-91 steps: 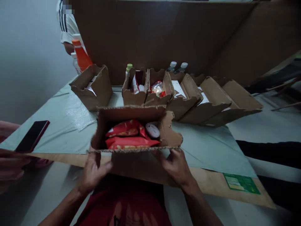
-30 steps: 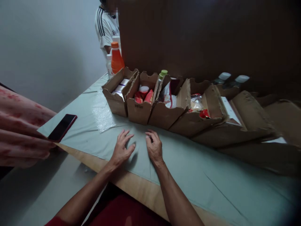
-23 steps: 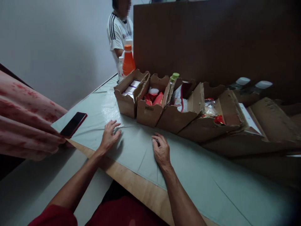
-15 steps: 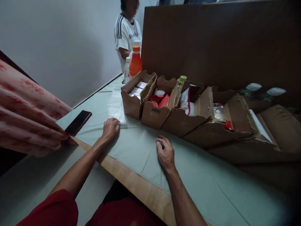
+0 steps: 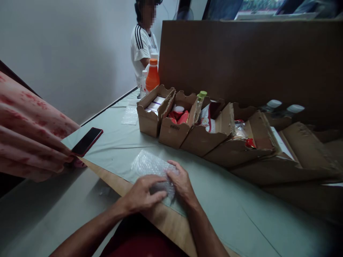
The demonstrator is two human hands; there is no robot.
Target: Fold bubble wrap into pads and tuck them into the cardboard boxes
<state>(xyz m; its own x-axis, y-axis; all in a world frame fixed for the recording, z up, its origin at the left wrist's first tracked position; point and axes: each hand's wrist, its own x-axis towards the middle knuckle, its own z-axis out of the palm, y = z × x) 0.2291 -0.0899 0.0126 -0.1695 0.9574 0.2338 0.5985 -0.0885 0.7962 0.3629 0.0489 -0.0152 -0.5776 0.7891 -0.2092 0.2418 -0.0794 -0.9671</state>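
Note:
A clear sheet of bubble wrap [image 5: 148, 164] lies at the front of the table between my hands, its near part reaching towards the table edge. My right hand [image 5: 182, 184] is closed on the sheet's right edge, thumb on top. Over the near side of the sheet is my left hand [image 5: 143, 194], thumb and fingers apart and curved; whether its fingertips touch the plastic I cannot tell. Another piece of bubble wrap [image 5: 130, 115] lies flat farther back, beside the leftmost cardboard box [image 5: 148, 124].
Several open cardboard boxes stand in a slanting row, holding white cartons [image 5: 155, 104] and red packets [image 5: 183, 117]. An orange bottle [image 5: 152, 75] stands behind them. A phone [image 5: 88, 141] lies at the left corner by a curtain [image 5: 34, 132]. A person [image 5: 142, 44] is at the far end.
Bubble wrap from beside the leftmost box has come to the front edge. My left hand moved right and nearer; my right hand, earlier curled around a small dark item, now grips the wrap.

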